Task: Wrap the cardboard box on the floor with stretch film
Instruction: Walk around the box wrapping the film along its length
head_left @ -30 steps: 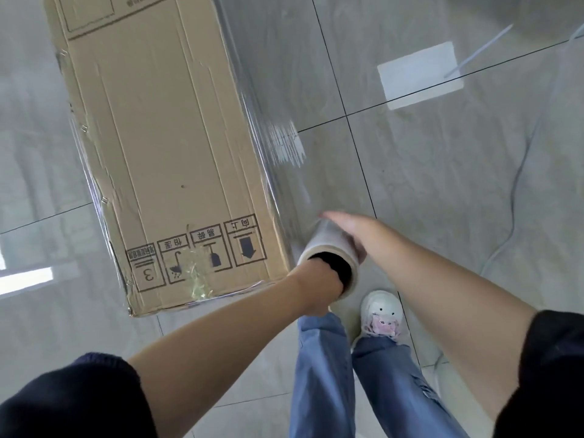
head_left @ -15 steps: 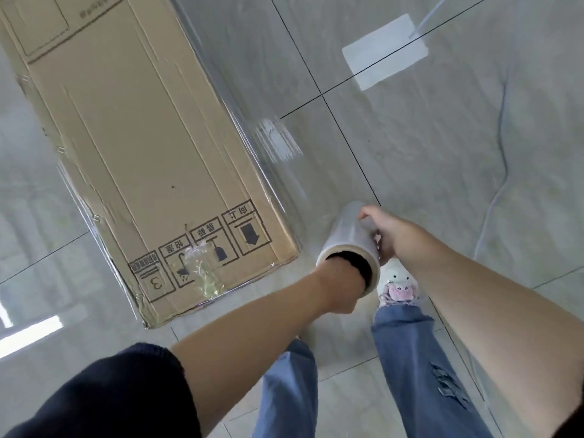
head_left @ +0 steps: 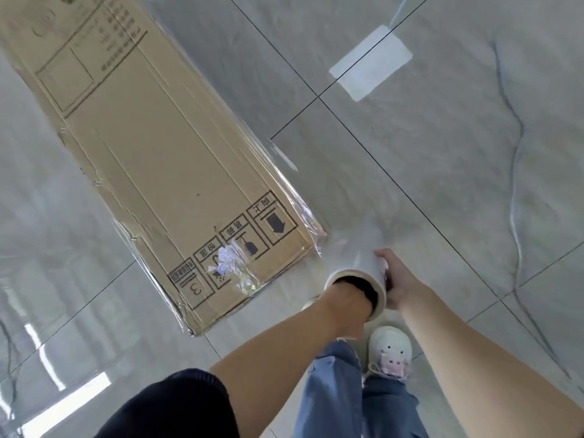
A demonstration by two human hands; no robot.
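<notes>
The step in hand looks like carrying the film round the near corner of the cardboard box (head_left: pixel 164 172), which lies long and flat on the glossy grey tiled floor (head_left: pixel 442 184), running from the upper left of the frame to lower centre. Clear film already clings to its sides, wrinkled and shiny at the lower corner by the printed handling symbols.

The stretch film roll (head_left: pixel 363 263), a pale cylinder on a cardboard core, sits just right of that corner. The left hand (head_left: pixel 344 308) goes into the open core, so whether its fingers are curled cannot be told. The right hand (head_left: pixel 396 279) cups the roll's outer side, fingers curved round it.

The next move probably calls for steady tension while stepping along the short end, so the thin sheet lies flat rather than bunching. A white shoe (head_left: pixel 390 347) and blue jeans show below.
</notes>
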